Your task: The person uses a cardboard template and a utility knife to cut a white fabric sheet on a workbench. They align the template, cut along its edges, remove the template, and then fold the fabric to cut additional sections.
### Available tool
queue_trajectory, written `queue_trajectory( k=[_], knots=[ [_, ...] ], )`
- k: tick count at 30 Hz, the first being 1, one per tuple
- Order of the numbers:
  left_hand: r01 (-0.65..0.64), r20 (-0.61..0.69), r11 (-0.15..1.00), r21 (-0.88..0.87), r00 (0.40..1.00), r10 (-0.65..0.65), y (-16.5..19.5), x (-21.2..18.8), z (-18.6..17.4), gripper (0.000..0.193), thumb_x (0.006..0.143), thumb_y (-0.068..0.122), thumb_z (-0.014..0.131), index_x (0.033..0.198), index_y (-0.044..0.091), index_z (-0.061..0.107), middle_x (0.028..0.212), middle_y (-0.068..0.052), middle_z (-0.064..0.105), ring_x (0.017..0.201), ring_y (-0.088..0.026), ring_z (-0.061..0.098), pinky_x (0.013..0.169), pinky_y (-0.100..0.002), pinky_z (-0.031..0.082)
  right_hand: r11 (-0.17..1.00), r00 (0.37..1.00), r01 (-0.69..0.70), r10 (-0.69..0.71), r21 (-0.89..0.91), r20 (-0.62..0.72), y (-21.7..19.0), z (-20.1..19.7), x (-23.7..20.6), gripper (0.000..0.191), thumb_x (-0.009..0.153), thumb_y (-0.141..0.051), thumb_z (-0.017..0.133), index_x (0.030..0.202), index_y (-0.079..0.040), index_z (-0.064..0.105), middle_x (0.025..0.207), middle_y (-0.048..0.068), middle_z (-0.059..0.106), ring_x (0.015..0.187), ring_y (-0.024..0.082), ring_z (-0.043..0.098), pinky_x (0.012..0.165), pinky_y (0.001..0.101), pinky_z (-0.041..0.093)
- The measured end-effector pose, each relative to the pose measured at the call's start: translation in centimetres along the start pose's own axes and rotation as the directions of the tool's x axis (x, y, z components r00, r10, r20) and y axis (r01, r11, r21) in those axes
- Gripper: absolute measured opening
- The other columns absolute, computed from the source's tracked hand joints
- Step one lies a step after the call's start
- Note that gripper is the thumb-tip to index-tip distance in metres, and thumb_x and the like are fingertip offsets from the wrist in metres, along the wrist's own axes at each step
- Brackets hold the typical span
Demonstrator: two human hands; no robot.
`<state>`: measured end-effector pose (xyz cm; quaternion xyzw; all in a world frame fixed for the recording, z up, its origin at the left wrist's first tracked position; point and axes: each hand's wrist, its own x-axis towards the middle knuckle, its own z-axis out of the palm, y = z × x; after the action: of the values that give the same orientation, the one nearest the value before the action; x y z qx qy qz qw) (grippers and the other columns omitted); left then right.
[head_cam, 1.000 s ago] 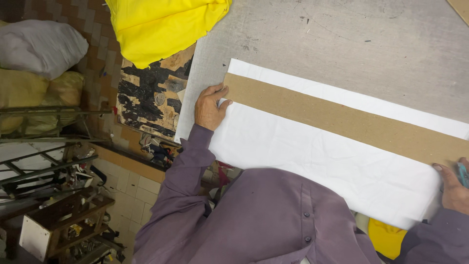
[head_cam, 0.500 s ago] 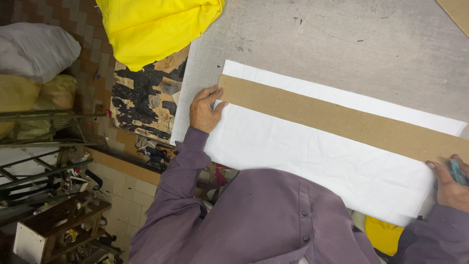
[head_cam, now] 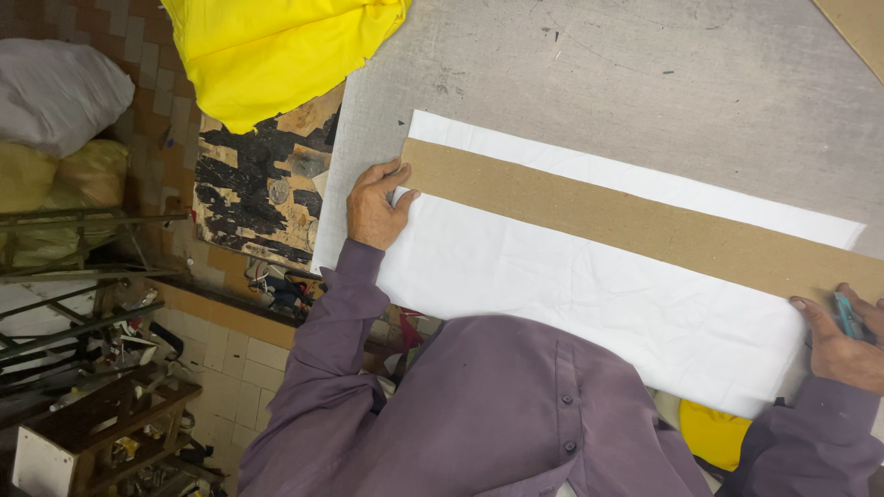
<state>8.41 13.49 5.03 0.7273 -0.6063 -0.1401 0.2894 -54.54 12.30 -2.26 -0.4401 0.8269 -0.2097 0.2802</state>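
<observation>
Head view looks down on a grey desk point(head_cam: 645, 74) with one white cloth point(head_cam: 589, 294) spread flat along its near edge and one long brown card strip point(head_cam: 645, 221) laid lengthwise across the cloth, so white shows on both sides of it.

Left hand point(head_cam: 376, 207) rests at the strip's left end, close to the desk's left edge. Its fingers point(head_cam: 391, 173) are loosely spread, not curled round anything: the tips press on the strip's end corner and the thumb lies on the cloth just below it. The palm sits partly on the cloth's left margin.

Right hand point(head_cam: 843, 340) is at the strip's right end, at the frame's right edge. Its fingers are closed on one small teal tool point(head_cam: 847, 315), held against the strip's lower edge where it meets the cloth. What kind of tool it is cannot be told; only a short stretch shows between the fingers.

Both arms wear purple sleeves, and the purple shirt point(head_cam: 516, 414) fills the bottom middle of the frame, covering the cloth's near edge.

One heap of yellow fabric point(head_cam: 276, 51) hangs over the desk's far left corner. A second brown card point(head_cam: 856, 28) cuts across the far right corner. Something yellow point(head_cam: 714, 433) shows below the near edge, between the shirt and the right sleeve. Off the desk's left edge lie a worn black-and-tan board point(head_cam: 262, 189), one white sack point(head_cam: 55, 92) and one yellowish sack point(head_cam: 60, 179).
</observation>
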Motion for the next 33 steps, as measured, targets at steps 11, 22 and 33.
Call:
queue_trajectory(
  k=[11,22,33],
  knots=[
    [0.027,0.009,0.998,-0.052,1.000,-0.027,-0.1,0.0,0.0,0.042,0.080,0.007,0.085,0.121,0.004,0.074,0.130,-0.014,0.067,0.122,-0.028,0.064,0.102,-0.037,0.054,0.436,0.639,-0.768,0.584,0.470,0.501,-2.9,-1.6,2.0,0.055,0.095,-0.049,0.081,0.131,-0.008,0.070,0.114,0.004,0.068,0.098,0.001,0.064,0.079,0.0130,0.054],
    [-0.010,-0.033,0.996,-0.084,0.999,0.007,-0.9,-0.3,0.3,0.043,0.080,0.007,0.086,0.121,0.005,0.074,0.130,-0.013,0.068,0.121,-0.028,0.065,0.102,-0.037,0.055,-0.325,0.230,-0.828,0.545,0.456,0.806,-2.1,-1.7,4.2,0.052,0.094,-0.045,0.079,0.126,-0.005,0.071,0.118,0.006,0.068,0.105,0.004,0.064,0.084,0.0157,0.056],
    [-0.029,-0.037,0.996,-0.080,0.999,0.026,-0.6,-0.2,0.2,0.043,0.079,0.006,0.086,0.120,0.004,0.075,0.128,-0.014,0.069,0.120,-0.028,0.066,0.101,-0.037,0.055,-0.784,0.105,-0.388,0.484,0.484,0.869,-3.0,-2.0,3.0,0.037,0.101,-0.020,0.072,0.106,0.017,0.073,0.101,0.021,0.073,0.094,0.025,0.073,0.085,0.0416,0.061]
  ],
)
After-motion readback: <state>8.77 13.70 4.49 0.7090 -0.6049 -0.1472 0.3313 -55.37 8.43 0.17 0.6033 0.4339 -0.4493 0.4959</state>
